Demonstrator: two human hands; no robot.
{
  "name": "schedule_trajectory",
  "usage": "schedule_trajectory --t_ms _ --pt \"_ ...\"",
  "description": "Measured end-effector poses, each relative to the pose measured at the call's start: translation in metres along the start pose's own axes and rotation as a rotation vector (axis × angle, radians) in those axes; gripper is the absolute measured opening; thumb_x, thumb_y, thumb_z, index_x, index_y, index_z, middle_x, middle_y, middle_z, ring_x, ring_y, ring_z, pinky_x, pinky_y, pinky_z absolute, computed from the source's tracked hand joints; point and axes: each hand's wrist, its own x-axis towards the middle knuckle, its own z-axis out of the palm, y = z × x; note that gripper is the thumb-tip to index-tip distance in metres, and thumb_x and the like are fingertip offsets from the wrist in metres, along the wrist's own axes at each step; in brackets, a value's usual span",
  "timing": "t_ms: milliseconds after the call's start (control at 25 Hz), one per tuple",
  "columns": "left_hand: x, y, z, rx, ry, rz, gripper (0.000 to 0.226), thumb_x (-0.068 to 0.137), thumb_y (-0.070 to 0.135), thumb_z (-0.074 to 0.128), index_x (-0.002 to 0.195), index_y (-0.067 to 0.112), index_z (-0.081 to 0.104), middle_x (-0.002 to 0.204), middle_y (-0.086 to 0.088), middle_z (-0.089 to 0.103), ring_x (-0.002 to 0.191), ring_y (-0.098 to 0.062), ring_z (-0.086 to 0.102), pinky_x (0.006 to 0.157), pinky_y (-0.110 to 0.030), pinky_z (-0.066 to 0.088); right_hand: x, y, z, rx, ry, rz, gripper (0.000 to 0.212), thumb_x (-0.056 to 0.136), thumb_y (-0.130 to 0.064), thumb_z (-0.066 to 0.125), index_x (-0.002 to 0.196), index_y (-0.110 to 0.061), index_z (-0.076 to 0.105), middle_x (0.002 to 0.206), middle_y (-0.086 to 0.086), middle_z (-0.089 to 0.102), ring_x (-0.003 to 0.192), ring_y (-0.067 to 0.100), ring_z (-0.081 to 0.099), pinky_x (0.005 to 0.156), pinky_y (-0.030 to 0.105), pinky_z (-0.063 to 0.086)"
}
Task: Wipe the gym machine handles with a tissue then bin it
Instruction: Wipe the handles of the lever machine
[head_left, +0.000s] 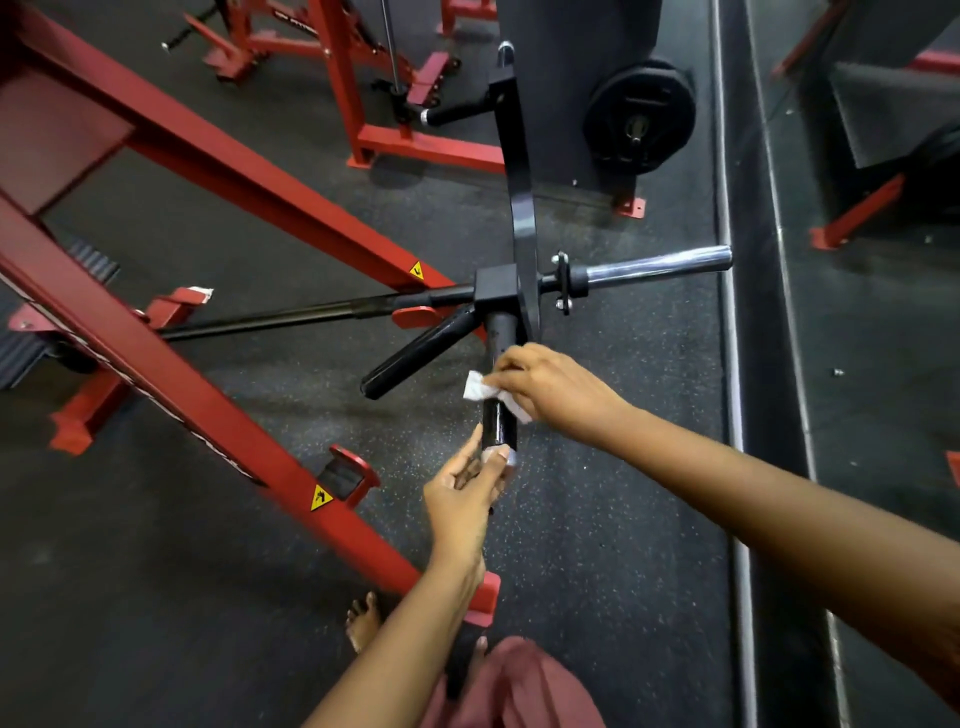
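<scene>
Seen from the head camera, the right hand pinches a white tissue against the black handle. Its fingers curl over the tissue, which wraps partway round the bar. The left hand sits at the handle's near end, thumb up along its side, fingers curled round the tip. A red machine frame stands to the left on the dark floor.
</scene>
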Motion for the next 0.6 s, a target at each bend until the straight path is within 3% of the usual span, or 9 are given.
schedule_trajectory --t_ms 160,240,320,480,600 --pt "0.002 -0.001 -0.002 0.002 -0.001 -0.015 0.040 0.081 0.002 0.065 0.120 0.010 0.058 0.085 -0.002 0.070 0.078 -0.015 0.063 0.069 -0.021 0.053 -0.020 -0.008 -0.008 -0.024 -0.069 -0.238 0.025 0.081 -0.014 0.055 0.101 -0.009 0.069 0.098 0.010 0.067 0.082 0.026 0.064 0.062 0.031 0.054" --pt "0.002 -0.001 -0.002 0.027 -0.014 -0.009 0.040 0.080 0.004 0.067 0.119 0.010 0.060 0.082 -0.001 0.067 0.080 -0.019 0.057 0.071 -0.026 0.048 0.004 0.008 -0.011 -0.054 0.037 -0.166 0.035 0.085 -0.020 0.043 0.106 -0.008 0.068 0.105 0.012 0.067 0.091 0.027 0.064 0.072 0.031 0.053" --pt "0.001 0.001 -0.003 0.013 -0.025 -0.013 0.040 0.081 0.003 0.065 0.119 0.014 0.059 0.086 -0.003 0.067 0.082 -0.019 0.059 0.071 -0.025 0.051 0.029 0.025 -0.003 -0.102 0.065 -0.026 0.031 0.087 -0.011 0.046 0.112 -0.004 0.064 0.111 0.016 0.063 0.101 0.032 0.058 0.083 0.036 0.050" --pt "0.000 0.004 -0.004 -0.023 -0.053 -0.026 0.041 0.082 0.000 0.063 0.118 0.018 0.057 0.089 -0.004 0.068 0.082 -0.018 0.062 0.072 -0.019 0.054 0.031 0.018 0.014 -0.035 0.076 0.130 0.027 0.083 0.001 0.056 0.108 -0.003 0.066 0.103 0.017 0.061 0.093 0.033 0.053 0.081 0.042 0.049" --pt "0.003 0.001 -0.005 -0.021 -0.054 -0.041 0.038 0.082 0.000 0.064 0.118 0.013 0.060 0.090 -0.006 0.070 0.084 -0.020 0.064 0.076 -0.023 0.054 -0.009 -0.013 0.017 0.040 0.079 0.078 0.030 0.082 0.000 0.057 0.110 -0.006 0.065 0.105 0.014 0.060 0.094 0.029 0.052 0.079 0.037 0.048"
